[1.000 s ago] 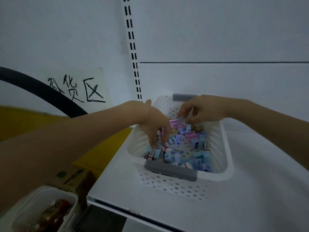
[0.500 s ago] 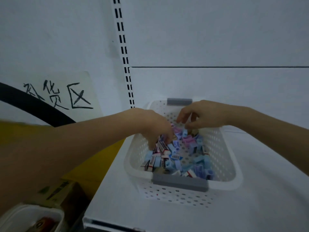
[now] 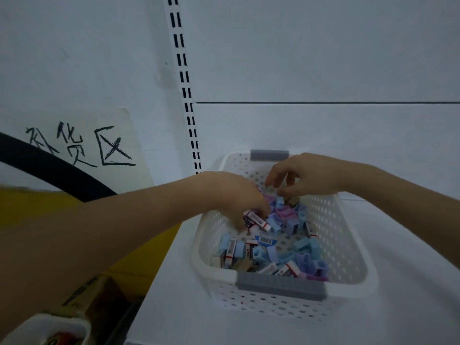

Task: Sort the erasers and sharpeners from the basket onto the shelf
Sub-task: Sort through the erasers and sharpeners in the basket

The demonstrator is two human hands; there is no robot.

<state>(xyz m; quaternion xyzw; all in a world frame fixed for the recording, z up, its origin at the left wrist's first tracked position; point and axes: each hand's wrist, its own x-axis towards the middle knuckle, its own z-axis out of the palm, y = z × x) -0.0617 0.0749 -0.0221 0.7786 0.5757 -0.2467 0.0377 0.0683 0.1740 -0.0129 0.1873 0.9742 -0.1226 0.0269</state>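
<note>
your left hand (image 3: 231,195) has dropped deeper into the basket (image 3: 214,273); its fingers now curl onto a sleeved eraser (image 3: 257,219). your right hand (image 3: 308,175) hovers, fingers curled apart, over a blue sharpener (image 3: 280,202); grip unconfirmed. shelf (image 3: 410,307) placement has not started.

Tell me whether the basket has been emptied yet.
No: the white basket holds a heap of blue and pink sharpeners and sleeved erasers, and the left hand and right hand both reach into it.
</note>
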